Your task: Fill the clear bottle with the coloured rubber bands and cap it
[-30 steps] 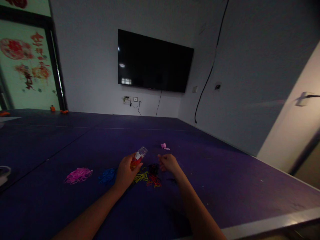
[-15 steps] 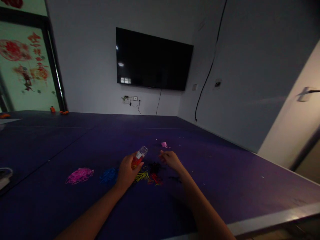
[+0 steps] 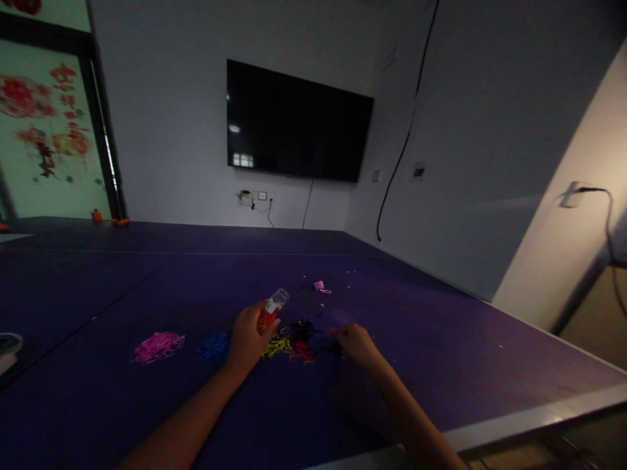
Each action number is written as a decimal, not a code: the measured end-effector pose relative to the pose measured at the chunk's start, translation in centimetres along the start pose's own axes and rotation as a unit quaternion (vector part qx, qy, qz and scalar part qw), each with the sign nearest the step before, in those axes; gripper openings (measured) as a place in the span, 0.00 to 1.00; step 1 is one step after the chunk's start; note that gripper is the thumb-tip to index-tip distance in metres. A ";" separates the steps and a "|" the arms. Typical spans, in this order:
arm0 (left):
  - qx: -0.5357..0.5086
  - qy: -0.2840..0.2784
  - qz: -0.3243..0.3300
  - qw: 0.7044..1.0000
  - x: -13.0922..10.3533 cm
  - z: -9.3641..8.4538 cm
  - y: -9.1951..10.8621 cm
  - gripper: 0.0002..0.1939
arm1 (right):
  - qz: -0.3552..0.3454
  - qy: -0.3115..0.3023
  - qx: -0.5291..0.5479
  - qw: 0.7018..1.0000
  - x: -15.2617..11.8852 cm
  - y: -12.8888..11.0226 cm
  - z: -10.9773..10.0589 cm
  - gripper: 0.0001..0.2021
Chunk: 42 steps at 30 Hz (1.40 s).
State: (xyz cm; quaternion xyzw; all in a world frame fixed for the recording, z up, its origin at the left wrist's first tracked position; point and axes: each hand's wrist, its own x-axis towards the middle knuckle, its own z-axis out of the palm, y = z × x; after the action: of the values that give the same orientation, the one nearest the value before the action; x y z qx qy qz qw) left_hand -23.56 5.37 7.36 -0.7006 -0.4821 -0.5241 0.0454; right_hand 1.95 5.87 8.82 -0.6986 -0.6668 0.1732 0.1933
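My left hand [image 3: 251,336] is wrapped round a small clear bottle [image 3: 277,301], tilted with its open-looking end up and to the right; red and orange pieces show inside it. My right hand [image 3: 353,341] is low over the tabletop with its fingers pinched together, close to some dark strands. Whatever is between those fingertips is hidden. Between the hands lie loose rubber bands: a black pile [image 3: 304,328], a yellow pile [image 3: 278,347] and a red pile [image 3: 304,351]. Left of my left hand are a blue pile [image 3: 213,346] and a pink pile [image 3: 157,347].
On the purple tabletop [image 3: 441,346], a small pink object with a loop [image 3: 320,286] lies beyond the hands, among white specks. A pale container [image 3: 8,351] stands at the left edge. Behind, a television [image 3: 298,121] hangs on the wall.
My right hand has moved down and to the right, toward the dark strands beside the black pile. The left hand holds the bottle almost unchanged. The view has shifted slightly.
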 end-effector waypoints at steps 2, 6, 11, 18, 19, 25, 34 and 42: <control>0.005 0.001 -0.001 1.000 0.0 0.0 -0.2 0.20 | -0.021 -0.058 0.081 0.995 0.5 -2.5 1.1 0.19; 0.011 0.006 0.003 1.000 0.1 0.0 -0.4 0.19 | -0.054 -0.089 0.162 0.981 2.4 -6.3 2.3 0.17; 0.007 0.013 0.003 1.000 0.0 0.1 -0.3 0.19 | -0.075 0.101 0.009 0.992 5.6 -5.5 1.4 0.17; 0.005 0.000 -0.002 1.000 -0.1 0.1 0.0 0.19 | -0.101 0.081 -0.008 0.992 6.1 -3.5 2.5 0.19; 0.005 -0.003 -0.003 1.000 -0.1 0.0 0.1 0.19 | -0.115 0.064 -0.001 0.991 5.8 -3.8 2.8 0.20; 0.001 -0.002 -0.013 1.000 -0.1 -0.2 0.1 0.19 | -0.204 0.072 0.033 0.976 4.7 -5.4 2.6 0.19; 0.007 0.003 -0.001 1.000 0.0 -0.2 0.1 0.20 | -0.169 0.076 -0.006 0.983 4.1 -5.2 2.3 0.18; -0.005 -0.010 -0.018 1.000 -0.1 -0.2 0.2 0.20 | -0.155 0.118 -0.014 0.981 3.8 -5.3 1.8 0.20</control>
State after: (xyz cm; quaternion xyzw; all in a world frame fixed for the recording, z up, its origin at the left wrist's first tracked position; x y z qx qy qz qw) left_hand -23.56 5.09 7.52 -0.6972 -0.4925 -0.5202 0.0280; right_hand -3.31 9.92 10.00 -0.6050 -0.7417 0.0484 0.2857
